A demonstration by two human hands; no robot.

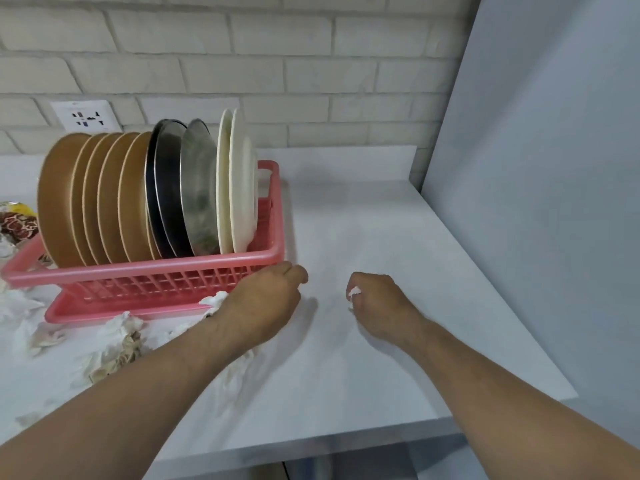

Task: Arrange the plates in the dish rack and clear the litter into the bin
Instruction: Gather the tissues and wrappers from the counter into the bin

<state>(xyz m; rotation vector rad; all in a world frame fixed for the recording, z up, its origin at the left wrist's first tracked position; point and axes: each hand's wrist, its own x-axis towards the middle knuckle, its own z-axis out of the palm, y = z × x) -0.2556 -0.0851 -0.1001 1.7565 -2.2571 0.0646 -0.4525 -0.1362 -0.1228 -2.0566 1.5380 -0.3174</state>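
A pink dish rack (166,271) stands on the white counter and holds several upright plates: brown plates (90,199) at the left, dark and steel plates (187,188) in the middle, white plates (239,181) at the right. My left hand (266,299) hovers by the rack's front right corner with its fingers curled; a scrap of white tissue (216,299) shows at its wrist side. My right hand (377,299) is curled round a small wad of white tissue (354,292), low over the counter to the right of the rack.
Crumpled, stained tissues (117,344) litter the counter in front of the rack and to its left. A patterned wrapper (17,223) lies behind the rack's left end. A grey panel (536,168) walls off the right side. The counter's front edge (346,434) runs near my forearms.
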